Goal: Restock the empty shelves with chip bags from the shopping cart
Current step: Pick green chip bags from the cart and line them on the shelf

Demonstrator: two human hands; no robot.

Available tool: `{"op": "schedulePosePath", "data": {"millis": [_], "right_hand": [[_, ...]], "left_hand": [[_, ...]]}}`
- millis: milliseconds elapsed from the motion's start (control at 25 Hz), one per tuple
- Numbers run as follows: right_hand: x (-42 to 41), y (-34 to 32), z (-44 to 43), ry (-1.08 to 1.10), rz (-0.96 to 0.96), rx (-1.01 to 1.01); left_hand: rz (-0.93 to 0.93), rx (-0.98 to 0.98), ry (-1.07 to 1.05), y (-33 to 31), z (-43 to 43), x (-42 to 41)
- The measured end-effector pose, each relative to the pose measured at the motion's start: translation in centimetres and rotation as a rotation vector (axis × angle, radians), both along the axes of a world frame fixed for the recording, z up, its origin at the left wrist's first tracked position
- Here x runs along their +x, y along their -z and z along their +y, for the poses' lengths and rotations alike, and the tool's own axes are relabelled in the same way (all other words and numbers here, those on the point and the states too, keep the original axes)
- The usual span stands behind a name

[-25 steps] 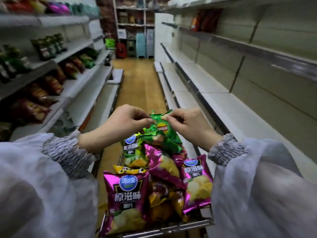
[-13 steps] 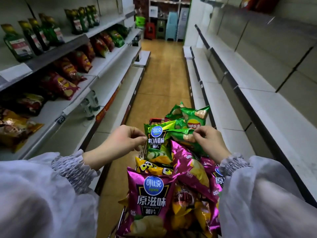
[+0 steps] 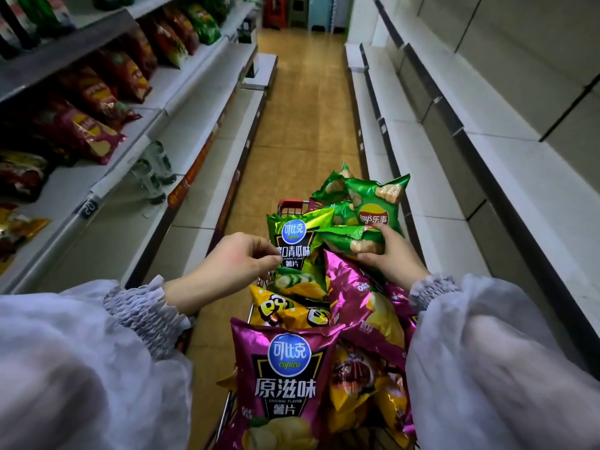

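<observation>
White shelves (image 3: 480,147) run along the right. The shopping cart (image 3: 290,203) in the aisle is heaped with chip bags (image 3: 285,368). The right hand (image 3: 394,259) curls its fingers round a small green bag (image 3: 349,238) atop the heap. The left hand (image 3: 237,263) bunches its fingers at a cucumber bag (image 3: 297,241), grip unclear.

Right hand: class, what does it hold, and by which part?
The right hand grips a small shiny green foil chip bag by its right-hand end.

The shopping cart (image 3: 289,203), standing on the tan tiled floor (image 3: 302,125), holds a heap of chip bags (image 3: 285,368). Other snack bags (image 3: 94,134) lie on the left shelves (image 3: 191,76) beside it.
</observation>
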State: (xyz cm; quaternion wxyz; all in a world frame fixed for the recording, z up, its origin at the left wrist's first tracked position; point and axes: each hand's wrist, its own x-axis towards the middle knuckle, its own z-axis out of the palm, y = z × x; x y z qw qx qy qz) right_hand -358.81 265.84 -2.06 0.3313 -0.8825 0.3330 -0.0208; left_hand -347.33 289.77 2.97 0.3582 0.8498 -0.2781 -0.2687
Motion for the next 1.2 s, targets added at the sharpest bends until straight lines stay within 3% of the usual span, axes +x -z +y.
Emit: {"op": "schedulePosePath", "data": {"millis": [320,720,960,1200], "right_hand": [[-2.4,-0.5,-0.8,0.132,-0.129,0.049],[-7.3,-5.8,-2.3,0.161,-0.471,0.165],[-8.9,-10.8,-1.8,0.125,-0.699,0.406],[-8.1,-12.1,-0.1,0.094,-0.767,0.639]], "left_hand": [[0.009,0.009,0.085,0.1,-2.7,-0.8],[-0.084,-0.023,0.15,-1.8,-5.1,-2.6],[0.089,-0.182,0.209,-4.6,-7.0,-5.4],[0.503,-0.427,0.173,-6.5,-7.5,-7.2]]}}
